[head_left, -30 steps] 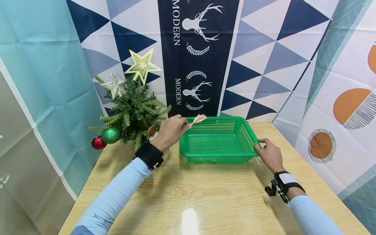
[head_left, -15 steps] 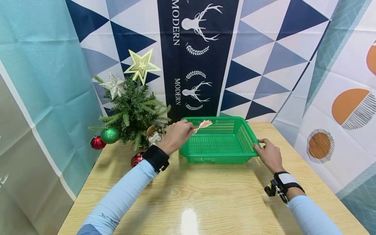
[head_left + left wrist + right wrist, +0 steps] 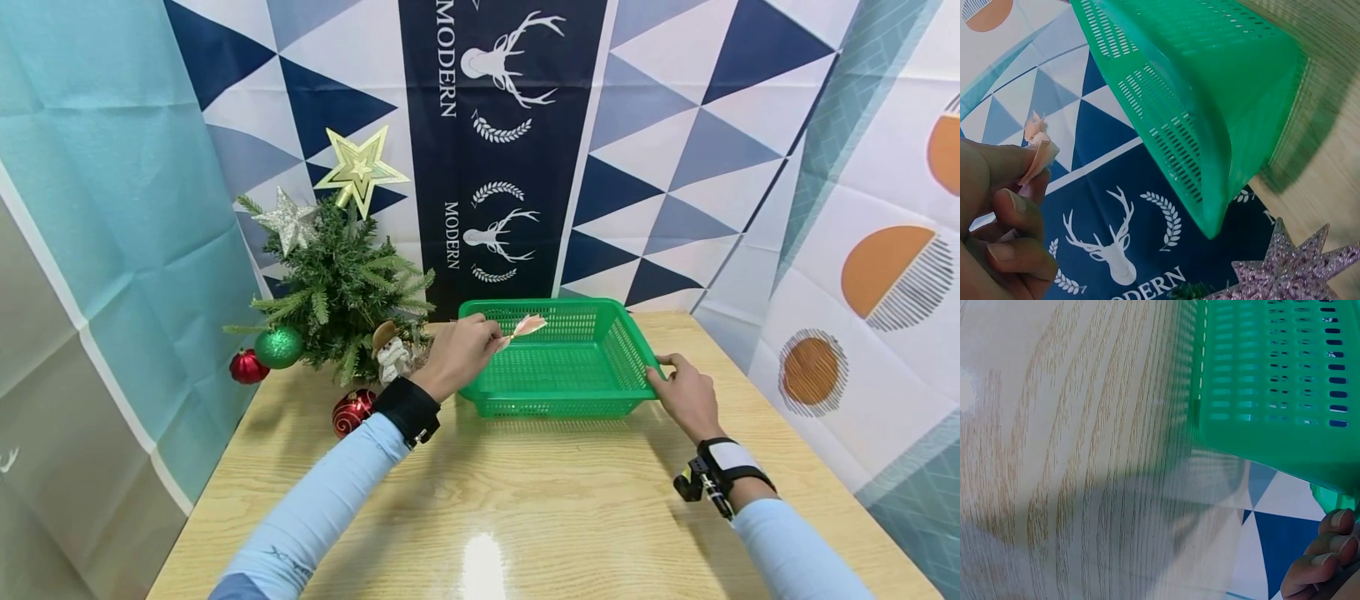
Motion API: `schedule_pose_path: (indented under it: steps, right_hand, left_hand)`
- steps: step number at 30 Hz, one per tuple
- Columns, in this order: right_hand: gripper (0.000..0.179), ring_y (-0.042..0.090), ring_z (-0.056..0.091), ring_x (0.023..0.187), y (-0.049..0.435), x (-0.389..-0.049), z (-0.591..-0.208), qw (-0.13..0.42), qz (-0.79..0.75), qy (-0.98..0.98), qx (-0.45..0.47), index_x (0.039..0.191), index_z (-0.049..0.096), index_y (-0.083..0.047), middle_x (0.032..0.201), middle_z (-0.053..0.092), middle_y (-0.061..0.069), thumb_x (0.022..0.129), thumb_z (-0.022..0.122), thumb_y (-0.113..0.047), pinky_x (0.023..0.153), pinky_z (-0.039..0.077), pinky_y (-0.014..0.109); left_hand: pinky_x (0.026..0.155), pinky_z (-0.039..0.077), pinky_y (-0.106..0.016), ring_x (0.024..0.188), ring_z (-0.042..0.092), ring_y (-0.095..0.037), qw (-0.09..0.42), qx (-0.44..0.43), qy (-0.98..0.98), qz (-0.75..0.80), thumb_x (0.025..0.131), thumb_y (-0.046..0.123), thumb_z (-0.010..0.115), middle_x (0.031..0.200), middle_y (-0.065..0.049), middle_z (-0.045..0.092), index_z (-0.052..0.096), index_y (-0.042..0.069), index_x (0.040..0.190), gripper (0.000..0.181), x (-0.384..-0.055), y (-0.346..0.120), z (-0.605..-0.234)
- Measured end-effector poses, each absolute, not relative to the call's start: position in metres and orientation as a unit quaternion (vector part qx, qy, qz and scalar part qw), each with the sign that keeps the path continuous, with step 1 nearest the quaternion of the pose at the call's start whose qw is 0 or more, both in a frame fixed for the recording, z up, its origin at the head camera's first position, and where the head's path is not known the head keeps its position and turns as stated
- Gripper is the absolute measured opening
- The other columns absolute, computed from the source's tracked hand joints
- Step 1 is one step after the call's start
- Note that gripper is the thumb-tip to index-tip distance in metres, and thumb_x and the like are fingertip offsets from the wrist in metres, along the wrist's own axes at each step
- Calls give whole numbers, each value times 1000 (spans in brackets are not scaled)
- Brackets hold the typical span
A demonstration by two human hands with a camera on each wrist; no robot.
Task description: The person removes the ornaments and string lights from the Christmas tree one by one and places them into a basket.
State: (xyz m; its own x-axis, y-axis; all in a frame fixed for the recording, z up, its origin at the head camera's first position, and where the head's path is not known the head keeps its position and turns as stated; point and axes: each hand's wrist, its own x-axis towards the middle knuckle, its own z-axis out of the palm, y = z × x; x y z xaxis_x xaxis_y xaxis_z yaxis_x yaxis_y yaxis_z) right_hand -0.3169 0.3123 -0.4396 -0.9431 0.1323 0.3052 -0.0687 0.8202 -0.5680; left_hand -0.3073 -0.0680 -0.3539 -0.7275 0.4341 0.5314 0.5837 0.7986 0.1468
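My left hand [image 3: 461, 354] pinches a pale pink ribbon bow [image 3: 531, 325] between thumb and finger. In the left wrist view the bow [image 3: 1040, 147] sticks out past the fingertips. It hangs above the left part of a green perforated plastic basket [image 3: 555, 397]. No contents show in the basket. At its right end my right hand [image 3: 686, 398] grips the rim, thumb on the inner side. Only some curled fingers [image 3: 1319, 562] of that hand show in the right wrist view, beside the basket's side wall [image 3: 1254, 394].
A small Christmas tree [image 3: 341, 292] stands at the left, with a gold star [image 3: 360, 169], silver star [image 3: 288, 219], green bauble [image 3: 279, 347] and snowman [image 3: 392, 354]. A red bauble [image 3: 352, 412] is low at its front. A glittery star [image 3: 1288, 269] lies near the left wrist. Patterned cloths surround the wooden table [image 3: 555, 500].
My left hand has moved right and slightly down with the ribbon bow, over the basket's left side. The snowman and red bauble have come into view behind it. My right hand stays on the rim.
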Motion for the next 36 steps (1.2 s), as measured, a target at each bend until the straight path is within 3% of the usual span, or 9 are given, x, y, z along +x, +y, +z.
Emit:
schedule_pose_path:
  steps: [36]
  right_hand:
    - [49, 20, 50, 51, 312, -320, -442, 166, 297, -940, -18, 135, 59, 5, 71, 62, 12, 103, 58, -32, 46, 35, 32]
  left_hand:
    - [62, 48, -29, 74, 62, -15, 211, -279, -926, -143, 100, 27, 70, 86, 0, 67, 79, 15, 99, 15, -314, -49, -384]
